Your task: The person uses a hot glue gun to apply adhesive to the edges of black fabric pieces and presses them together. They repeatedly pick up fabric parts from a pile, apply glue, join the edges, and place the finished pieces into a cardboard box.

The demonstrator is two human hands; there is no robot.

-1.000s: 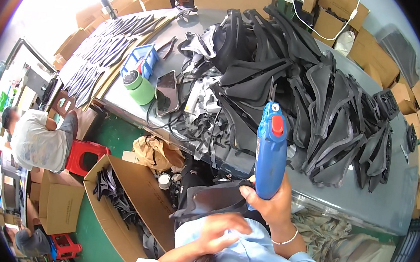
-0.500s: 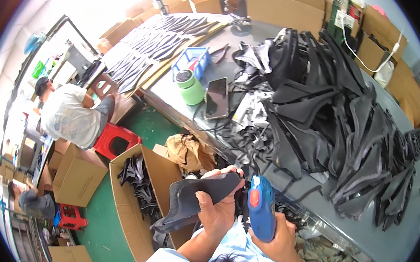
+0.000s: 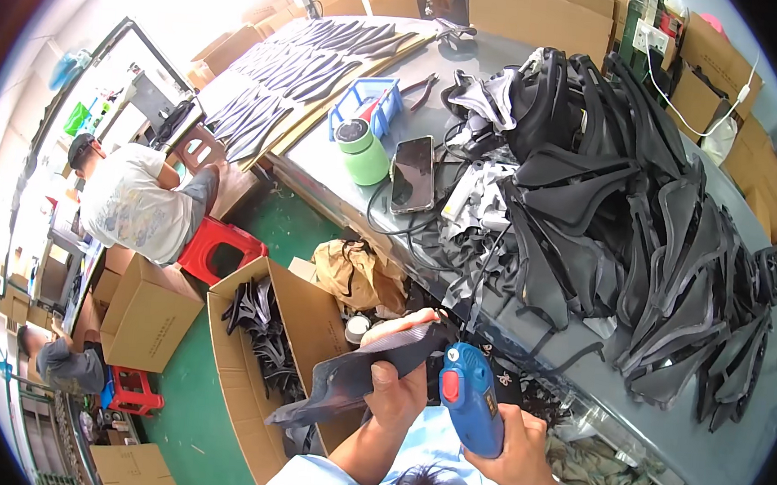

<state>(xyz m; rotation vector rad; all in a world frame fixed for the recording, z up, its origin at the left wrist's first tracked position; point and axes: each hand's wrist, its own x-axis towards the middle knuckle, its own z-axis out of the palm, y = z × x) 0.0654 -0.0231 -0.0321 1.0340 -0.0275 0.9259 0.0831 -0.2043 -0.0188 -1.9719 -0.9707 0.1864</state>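
In my left hand (image 3: 396, 394) is a curved, dark grey molded fabric-covered piece (image 3: 333, 385), gripped with the thumb on its near face and the fingers behind it. My right hand (image 3: 522, 455) is wrapped round the handle of a blue handheld power tool (image 3: 474, 409) with a red button. The tool's front end is beside the right end of the piece; I cannot tell whether they touch. On the table to the right lies a large heap of similar black and grey curved pieces (image 3: 582, 184), with scraps (image 3: 477, 204) at its left side.
A black phone (image 3: 413, 174), a green bottle (image 3: 362, 153), a blue basket (image 3: 382, 98) and pliers (image 3: 423, 92) lie on the table (image 3: 726, 446). Below left stands an open cardboard box (image 3: 311, 314) of dark pieces. A person (image 3: 139, 198) sits further left on a red stool (image 3: 226, 247).
The blue tool has shifted left toward the piece, and its front end has turned slightly. The piece in my left hand is tilted differently, its left end a little further left. The view has moved slightly.
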